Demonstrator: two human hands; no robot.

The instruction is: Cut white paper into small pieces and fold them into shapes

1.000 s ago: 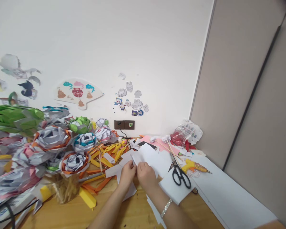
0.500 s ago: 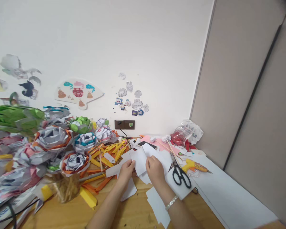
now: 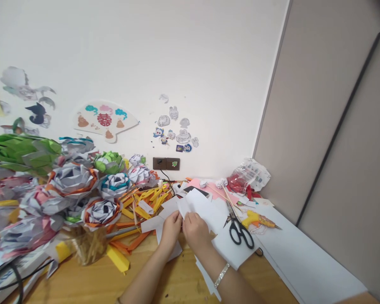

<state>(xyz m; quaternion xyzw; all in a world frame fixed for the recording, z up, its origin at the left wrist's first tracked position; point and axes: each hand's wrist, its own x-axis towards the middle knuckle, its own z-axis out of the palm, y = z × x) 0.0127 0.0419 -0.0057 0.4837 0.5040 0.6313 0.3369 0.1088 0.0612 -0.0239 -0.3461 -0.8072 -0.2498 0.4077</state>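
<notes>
My left hand [image 3: 170, 230] and my right hand [image 3: 194, 232] meet over the wooden desk [image 3: 91, 285], both pinching a small piece of white paper [image 3: 184, 207] between thumbs and fingers. Under and around them lie more white paper sheets [image 3: 209, 211]. My right wrist wears a silver bracelet [image 3: 221, 275]. Black-handled scissors [image 3: 239, 230] lie just right of my right hand, with a yellow glue gun [image 3: 256, 219] beyond them.
Paper flowers [image 3: 72, 181] in grey, orange, green and teal crowd the left. Yellow and orange paper strips [image 3: 139, 202] lie behind my left hand. A plastic bag [image 3: 248, 177] sits in the back corner. A white board [image 3: 297, 261] runs along the right edge by a beige partition.
My right hand has moved back left to meet my left hand, closing the gap seen half a second ago; the paper sits between both hands again.
</notes>
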